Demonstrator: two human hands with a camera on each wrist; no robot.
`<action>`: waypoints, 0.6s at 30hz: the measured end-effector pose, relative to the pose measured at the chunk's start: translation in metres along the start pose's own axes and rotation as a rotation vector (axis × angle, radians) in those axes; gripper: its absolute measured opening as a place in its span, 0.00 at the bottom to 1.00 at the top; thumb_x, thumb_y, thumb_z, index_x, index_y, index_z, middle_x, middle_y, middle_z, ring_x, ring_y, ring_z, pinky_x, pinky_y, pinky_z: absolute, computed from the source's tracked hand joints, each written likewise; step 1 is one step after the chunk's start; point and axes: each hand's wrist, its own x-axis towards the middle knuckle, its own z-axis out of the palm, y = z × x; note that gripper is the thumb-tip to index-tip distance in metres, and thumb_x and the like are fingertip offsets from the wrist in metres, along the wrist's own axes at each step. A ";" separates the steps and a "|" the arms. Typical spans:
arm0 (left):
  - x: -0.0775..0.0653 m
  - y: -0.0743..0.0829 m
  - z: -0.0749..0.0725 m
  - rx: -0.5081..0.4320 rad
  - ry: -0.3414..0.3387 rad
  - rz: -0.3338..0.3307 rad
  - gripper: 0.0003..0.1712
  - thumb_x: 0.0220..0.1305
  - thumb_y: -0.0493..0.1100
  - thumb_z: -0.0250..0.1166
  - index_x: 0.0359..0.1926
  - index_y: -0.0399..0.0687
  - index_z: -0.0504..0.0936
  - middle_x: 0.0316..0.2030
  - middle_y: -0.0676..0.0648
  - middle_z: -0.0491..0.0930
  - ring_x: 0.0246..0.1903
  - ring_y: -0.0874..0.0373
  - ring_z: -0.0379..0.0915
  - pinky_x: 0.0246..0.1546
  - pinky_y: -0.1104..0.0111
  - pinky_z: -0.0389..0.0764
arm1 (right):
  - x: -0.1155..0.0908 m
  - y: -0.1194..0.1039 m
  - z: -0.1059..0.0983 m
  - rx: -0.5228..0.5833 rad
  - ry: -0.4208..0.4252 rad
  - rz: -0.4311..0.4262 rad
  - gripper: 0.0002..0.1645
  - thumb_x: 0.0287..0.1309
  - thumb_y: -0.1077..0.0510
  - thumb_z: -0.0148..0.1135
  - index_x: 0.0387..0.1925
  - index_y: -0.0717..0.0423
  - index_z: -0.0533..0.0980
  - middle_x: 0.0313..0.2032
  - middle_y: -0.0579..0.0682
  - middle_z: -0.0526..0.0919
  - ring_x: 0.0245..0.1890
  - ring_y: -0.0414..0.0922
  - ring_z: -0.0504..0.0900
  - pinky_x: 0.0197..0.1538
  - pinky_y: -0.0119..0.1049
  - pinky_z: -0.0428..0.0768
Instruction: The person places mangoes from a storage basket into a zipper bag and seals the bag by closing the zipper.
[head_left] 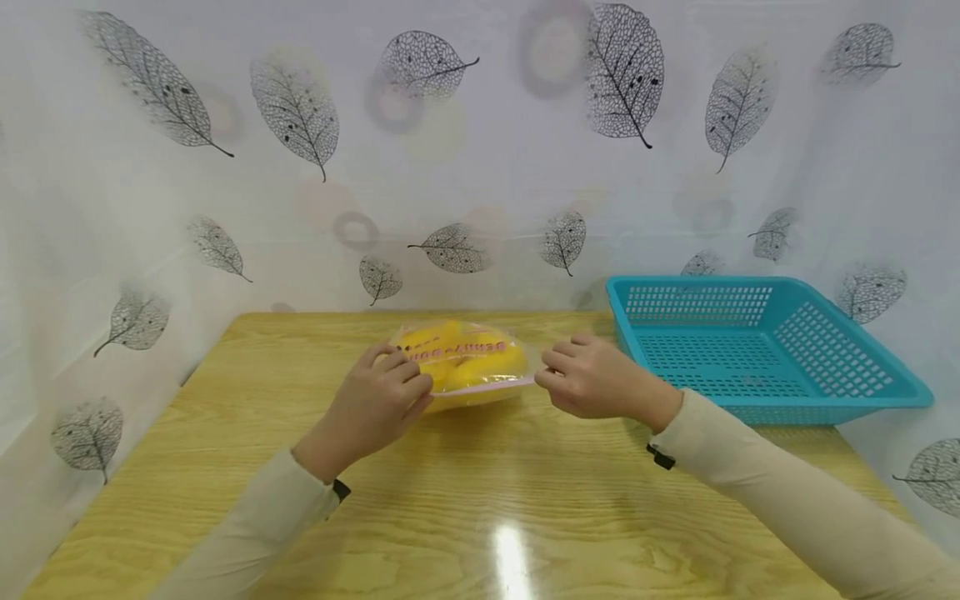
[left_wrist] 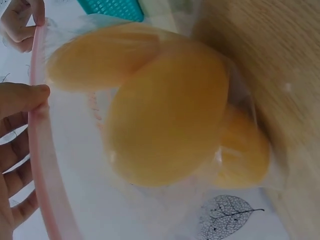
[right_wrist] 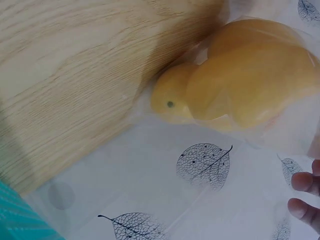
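Observation:
A clear plastic zip bag (head_left: 480,385) with pink lettering and a pink zip strip holds several smooth yellow fruits (head_left: 491,360), hidden in part behind one another. My left hand (head_left: 375,404) grips the bag's near left edge. Seen from the left wrist, its thumb (left_wrist: 30,95) presses on the pink strip. At the strip's other end, my right hand (head_left: 588,377) pinches the bag's right corner with curled fingers. The bag is stretched between both hands, tilted, its body close over the table. One fruit (right_wrist: 172,95) shows a small dark end in the right wrist view.
A turquoise plastic basket (head_left: 720,358) with slotted walls stands at the table's back right, just beyond my right hand. The wood-grain table (head_left: 450,517) reaches back to a pale curtain (head_left: 495,175) printed with dark leaves.

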 end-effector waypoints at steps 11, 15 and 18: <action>-0.005 0.004 0.001 0.015 -0.022 -0.071 0.09 0.50 0.45 0.71 0.26 0.49 0.78 0.24 0.50 0.76 0.28 0.54 0.72 0.37 0.62 0.76 | 0.003 -0.006 -0.001 -0.011 -0.017 0.043 0.24 0.65 0.56 0.31 0.21 0.52 0.72 0.20 0.47 0.75 0.19 0.42 0.74 0.21 0.32 0.66; -0.010 0.003 0.000 0.024 -0.018 -0.050 0.09 0.49 0.44 0.72 0.25 0.50 0.78 0.23 0.51 0.76 0.27 0.55 0.71 0.37 0.62 0.76 | 0.003 -0.011 -0.002 0.009 -0.026 0.040 0.23 0.64 0.57 0.31 0.22 0.52 0.72 0.20 0.46 0.74 0.19 0.41 0.72 0.21 0.31 0.63; -0.014 0.002 -0.002 0.021 -0.016 -0.027 0.10 0.46 0.43 0.74 0.24 0.51 0.78 0.23 0.52 0.77 0.26 0.56 0.72 0.37 0.63 0.76 | 0.003 -0.015 -0.003 0.019 -0.038 0.033 0.22 0.63 0.57 0.31 0.22 0.51 0.71 0.20 0.45 0.73 0.18 0.40 0.70 0.21 0.29 0.59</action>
